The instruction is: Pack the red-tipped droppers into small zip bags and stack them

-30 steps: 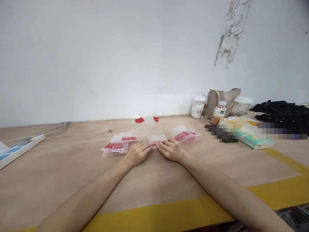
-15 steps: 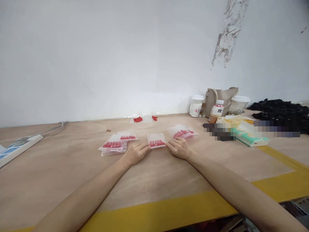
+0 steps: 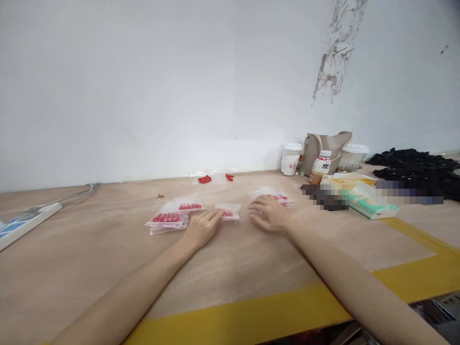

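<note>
My left hand (image 3: pixel 201 227) lies flat on the wooden table, fingertips touching the near edge of a small clear bag of red pieces (image 3: pixel 230 210). My right hand (image 3: pixel 269 213) hovers open, fingers spread, just right of that bag and in front of a pile of similar bags (image 3: pixel 278 195), partly hiding it. Left of my left hand sits a stack of filled bags (image 3: pixel 168 221) with one more bag (image 3: pixel 189 204) behind it. Loose red pieces (image 3: pixel 205 178) on clear plastic lie near the wall.
At the right stand a cup (image 3: pixel 291 158), a bottle (image 3: pixel 319 167), a beige bag (image 3: pixel 328 145), a lidded tub (image 3: pixel 352 157), boxes (image 3: pixel 372 205) and black cloth (image 3: pixel 417 165). A power strip (image 3: pixel 25 221) lies at the left. Yellow tape (image 3: pixel 251 316) edges the table.
My right hand let go of the small bag and moved right, opening over the pile. The bag slid slightly left and away under my left fingers.
</note>
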The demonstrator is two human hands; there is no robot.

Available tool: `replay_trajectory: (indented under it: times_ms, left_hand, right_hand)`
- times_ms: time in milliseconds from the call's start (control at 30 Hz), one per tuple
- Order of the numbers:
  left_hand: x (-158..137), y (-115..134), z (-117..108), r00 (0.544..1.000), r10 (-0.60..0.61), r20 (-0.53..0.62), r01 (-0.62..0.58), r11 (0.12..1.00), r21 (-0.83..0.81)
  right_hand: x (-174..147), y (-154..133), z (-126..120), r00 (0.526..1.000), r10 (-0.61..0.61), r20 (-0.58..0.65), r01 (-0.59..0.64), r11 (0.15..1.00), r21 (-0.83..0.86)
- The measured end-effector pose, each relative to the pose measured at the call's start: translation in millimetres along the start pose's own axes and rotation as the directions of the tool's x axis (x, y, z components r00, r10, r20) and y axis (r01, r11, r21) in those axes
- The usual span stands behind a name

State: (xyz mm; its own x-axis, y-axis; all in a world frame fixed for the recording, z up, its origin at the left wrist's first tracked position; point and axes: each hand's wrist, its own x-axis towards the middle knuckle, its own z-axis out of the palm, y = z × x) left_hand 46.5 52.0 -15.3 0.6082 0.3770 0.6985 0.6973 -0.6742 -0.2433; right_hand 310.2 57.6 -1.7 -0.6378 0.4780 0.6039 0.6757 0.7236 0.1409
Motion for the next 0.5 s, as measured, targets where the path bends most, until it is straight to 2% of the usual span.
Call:
replay_trajectory:
  times_ms: [67,133,167,200,267,367,500]
  left_hand:
    - [4.9,-7.3,-10.2,0.976,-0.188,-0.115,0.179,0.981,-0.081]
    - [10.7,-19.2,-25.2,0.913,-0.362,-0.186,0.339,0.929,-0.147]
    - [12.3,-26.8,-33.1,0.889,-0.405,-0.214,0.377,0.912,-0.159]
    - [12.2,-35.2,-40.3,0.886,-0.401,-0.234,0.372,0.914,-0.160]
    - [5.9,-53.0,-50.5,0.910,-0.333,-0.248,0.313,0.943,-0.116]
    - [-16.3,-76.3,-53.8,0.959,-0.265,-0.104,0.260,0.964,-0.060]
    - [-42.5,-91.4,-55.4,0.946,-0.287,0.151,0.285,0.958,0.034]
  right_hand:
    - [-11.7,22.0,-12.0,0.993,0.096,0.074,-0.095,0.995,-0.019]
    - [-22.8,38.9,-20.0,0.975,0.170,0.146,-0.161,0.984,-0.069]
    - [-26.7,44.1,-22.0,0.966,0.199,0.167,-0.185,0.978,-0.092]
    - [-29.3,47.0,-22.6,0.959,0.217,0.180,-0.200,0.974,-0.109]
    - [-30.2,47.3,-20.3,0.956,0.227,0.186,-0.206,0.970,-0.126]
    - [-26.3,43.2,-11.7,0.961,0.216,0.171,-0.192,0.971,-0.145]
    - [-24.0,44.2,0.5,0.975,0.174,0.137,-0.149,0.973,-0.176]
